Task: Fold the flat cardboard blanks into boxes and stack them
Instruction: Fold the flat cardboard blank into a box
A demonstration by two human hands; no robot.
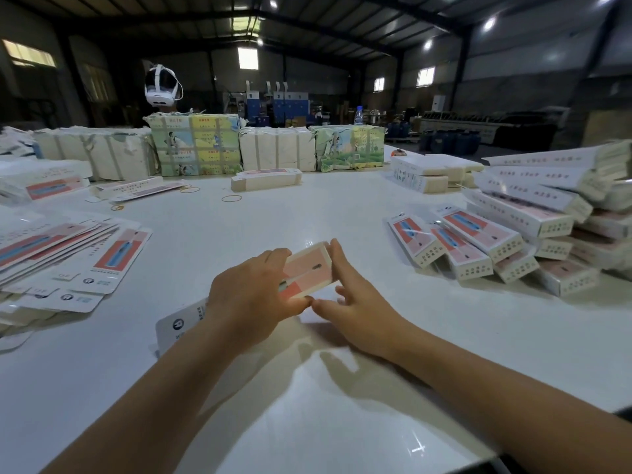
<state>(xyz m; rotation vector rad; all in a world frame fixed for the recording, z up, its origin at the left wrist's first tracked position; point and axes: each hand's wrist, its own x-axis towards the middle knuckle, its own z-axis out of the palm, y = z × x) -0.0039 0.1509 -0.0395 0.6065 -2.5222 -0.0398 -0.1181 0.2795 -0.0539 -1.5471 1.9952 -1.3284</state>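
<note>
From the head camera, both bare hands meet over the middle of a white table [342, 206], working a pink-and-white carton [307, 270] that is partly folded and held just above the tabletop. The left hand [251, 295] wraps the carton's near left part, fingers curled over its printed face; the right hand [355, 302] presses flat fingers against its right side, thumbs nearly touching below it. A white flap [179, 325] of the carton sticks out under the left wrist. Flat blanks [68, 258] lie fanned at the left. Finished boxes [506, 241] are piled at the right. Wrapped bundles [195, 147] line the far edge, with rubber bands [232, 199] lying loose before them.
</note>
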